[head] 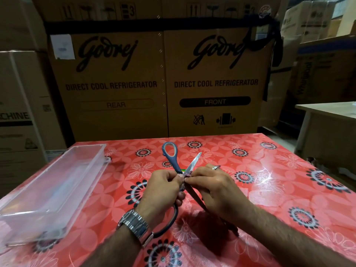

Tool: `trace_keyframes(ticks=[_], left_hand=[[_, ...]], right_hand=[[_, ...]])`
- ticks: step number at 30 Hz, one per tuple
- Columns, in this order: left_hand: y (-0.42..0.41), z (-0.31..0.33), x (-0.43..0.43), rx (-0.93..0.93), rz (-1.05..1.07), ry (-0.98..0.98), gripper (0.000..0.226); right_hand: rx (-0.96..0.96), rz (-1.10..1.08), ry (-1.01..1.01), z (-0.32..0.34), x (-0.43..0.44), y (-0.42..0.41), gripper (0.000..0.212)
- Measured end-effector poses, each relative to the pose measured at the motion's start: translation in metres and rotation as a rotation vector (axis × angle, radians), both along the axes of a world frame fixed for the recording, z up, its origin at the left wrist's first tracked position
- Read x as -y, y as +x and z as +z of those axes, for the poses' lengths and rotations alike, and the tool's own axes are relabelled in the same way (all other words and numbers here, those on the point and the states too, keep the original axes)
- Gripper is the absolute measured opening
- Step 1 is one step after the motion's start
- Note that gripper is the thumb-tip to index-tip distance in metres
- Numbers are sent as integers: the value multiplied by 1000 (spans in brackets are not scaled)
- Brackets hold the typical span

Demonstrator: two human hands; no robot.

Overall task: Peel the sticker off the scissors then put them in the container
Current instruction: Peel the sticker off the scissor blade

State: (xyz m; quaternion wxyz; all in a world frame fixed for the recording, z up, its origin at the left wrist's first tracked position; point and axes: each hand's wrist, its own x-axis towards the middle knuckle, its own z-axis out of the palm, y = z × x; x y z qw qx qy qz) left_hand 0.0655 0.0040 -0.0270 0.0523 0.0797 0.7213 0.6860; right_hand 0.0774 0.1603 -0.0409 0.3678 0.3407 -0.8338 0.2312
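Observation:
The scissors (170, 155) have blue-grey handles and are spread open in an X above the middle of the table. One handle loop points away from me and one blade tip (196, 158) points up to the right. My left hand (163, 189) grips them around the pivot, with the second dark handle loop (169, 222) hanging below it. The fingertips of my right hand (212, 186) pinch a small bit of sticker (182, 177) at the pivot. The other blade runs down under my right palm. The clear plastic container (87, 147) lies empty at the left of the table.
The table wears a red flowered cloth (269, 189). A tiny green scrap (183, 169) shows just behind the pivot. Large cardboard refrigerator boxes (119, 83) stand right behind the table's far edge. A pale table (327, 108) stands at the right.

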Motion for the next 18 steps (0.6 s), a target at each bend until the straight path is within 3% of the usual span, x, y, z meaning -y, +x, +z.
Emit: trace_keyframes(ticks=[7,12,18], left_hand=[[-1,2,3,-17,41,-23,28],[1,5,-1,-67,23,-51,27],[6,9,0,-70,-10,-49,26]], right_hand=[[65,36,56,3,-10,-2,22],[-69,-7,-35,3,-2,0,34],[-177,-124,29,4,-3,-7,17]])
